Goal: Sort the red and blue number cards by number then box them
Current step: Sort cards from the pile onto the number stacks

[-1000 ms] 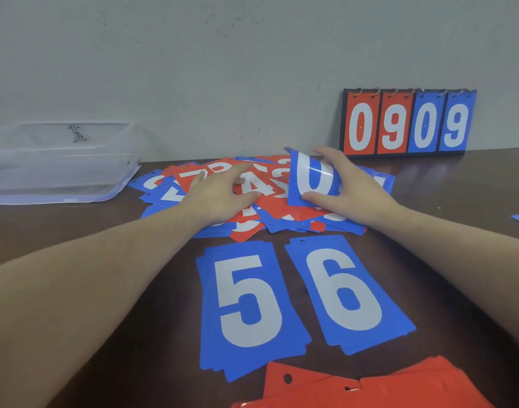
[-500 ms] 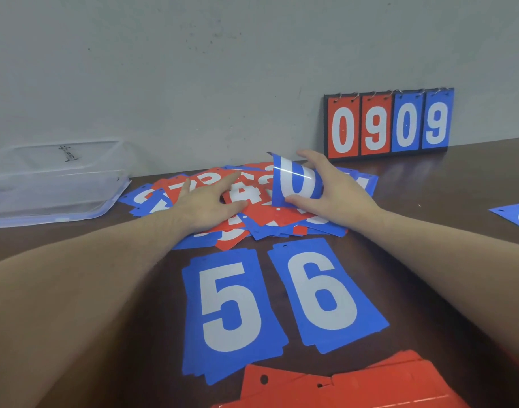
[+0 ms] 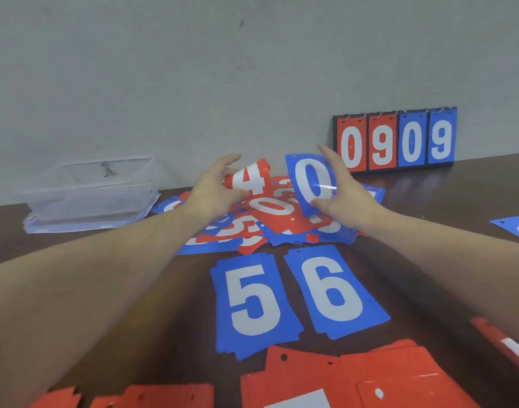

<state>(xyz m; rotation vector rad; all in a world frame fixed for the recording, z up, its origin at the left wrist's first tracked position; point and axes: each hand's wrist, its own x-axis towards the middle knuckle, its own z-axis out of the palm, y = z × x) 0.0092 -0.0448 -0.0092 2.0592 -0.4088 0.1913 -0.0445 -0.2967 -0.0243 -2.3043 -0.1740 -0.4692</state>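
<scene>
You're early on: your left hand [image 3: 214, 189] grips a red 4 card [image 3: 250, 178], your right hand [image 3: 345, 195] a blue 0 card [image 3: 311, 184], the mixed heap [image 3: 270, 222] is unsorted and the box [image 3: 87, 195] holds no cards.

A dark brown table [image 3: 120, 290] filled the lower part of the view, and a plain grey wall [image 3: 193, 69] stood behind it. The wall had a few small dark marks. At the far right, a flip scoreboard [image 3: 395, 140] stood upright on the table, against the wall. It showed 0 and 9 on red, then 0 and 9 on blue, and its leaves hung from small metal rings at the top of a black frame.
</scene>
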